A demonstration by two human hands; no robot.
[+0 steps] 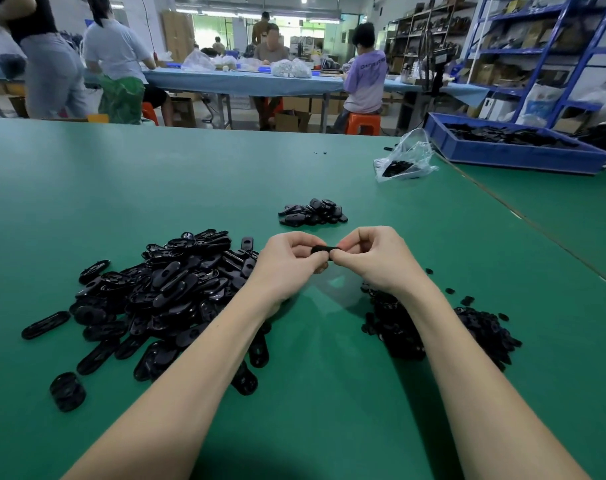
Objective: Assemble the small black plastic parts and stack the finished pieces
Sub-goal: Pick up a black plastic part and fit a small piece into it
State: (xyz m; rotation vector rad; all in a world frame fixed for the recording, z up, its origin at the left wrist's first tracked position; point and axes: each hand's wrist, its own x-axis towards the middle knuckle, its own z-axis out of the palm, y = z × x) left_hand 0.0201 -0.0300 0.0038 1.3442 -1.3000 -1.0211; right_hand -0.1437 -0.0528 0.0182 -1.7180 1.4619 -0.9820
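**A:** Where is the piece being worked on?

**B:** A small black oval plastic part [320,250] sits between both hands, raised a little above the green table mat [190,174], near the middle of the view. The left hand [289,259] pinches its left end with curled fingers, and the right hand [367,256] pinches its right end the same way. Most of the part is hidden by the fingertips, so I cannot tell whether it is one piece or two pressed together.

**A:** And the loose stock?

**B:** A large heap of black elongated oval plastic shells [163,292] lies to the left of the left forearm, with several strays spread toward the near edge. A darker heap of smaller black plastic pieces [481,327] lies to the right, partly behind the right forearm.

**A:** Anything finished?

**B:** A small pile of black oval pieces [313,212] rests on the mat just beyond the hands, apart from both heaps. It looks loosely piled rather than neatly stacked.

**A:** What else is on the table?

**B:** A crumpled clear plastic bag [405,157] holding dark parts lies farther back on the right, near a blue plastic crate [516,157] filled with more black parts. Past the table, people work at a long blue-covered bench [246,83].
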